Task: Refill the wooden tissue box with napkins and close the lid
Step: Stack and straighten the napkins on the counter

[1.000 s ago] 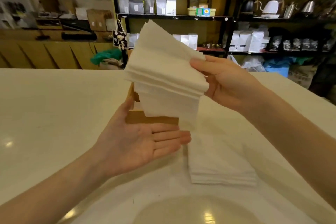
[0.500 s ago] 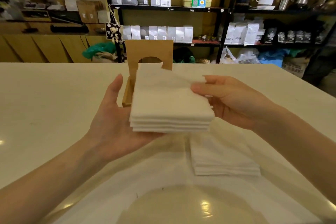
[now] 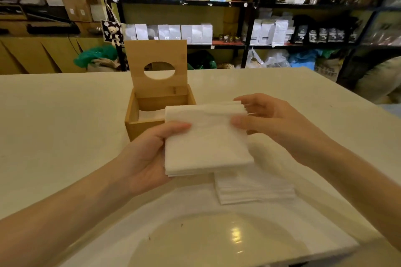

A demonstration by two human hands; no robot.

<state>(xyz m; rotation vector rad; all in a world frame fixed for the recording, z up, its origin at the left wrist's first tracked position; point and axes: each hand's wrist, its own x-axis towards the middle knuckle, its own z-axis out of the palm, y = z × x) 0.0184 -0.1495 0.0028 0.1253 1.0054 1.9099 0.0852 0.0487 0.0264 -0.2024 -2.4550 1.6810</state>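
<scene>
A stack of white napkins [image 3: 206,136] lies flat between both hands, just in front of and right of the wooden tissue box [image 3: 138,128]. My left hand [image 3: 147,156] grips the stack's left edge, thumb on top. My right hand [image 3: 271,121] pinches its right edge. The box stands open on the table, its lid [image 3: 156,54] with an oval hole upright at the back. A few white napkins show inside the box. A second napkin pile [image 3: 256,191] rests on the table below the held stack.
The white table [image 3: 54,125] stretches wide to the left and right of the box. Behind it stand black shelves [image 3: 245,4] with bags, boxes and kettles. A person's arm or clothing shows at the far right edge.
The napkin stack went from tilted up and fanned in my right hand to flat and low, held by both hands. The view dropped, so the open box and its lid now show in full.
</scene>
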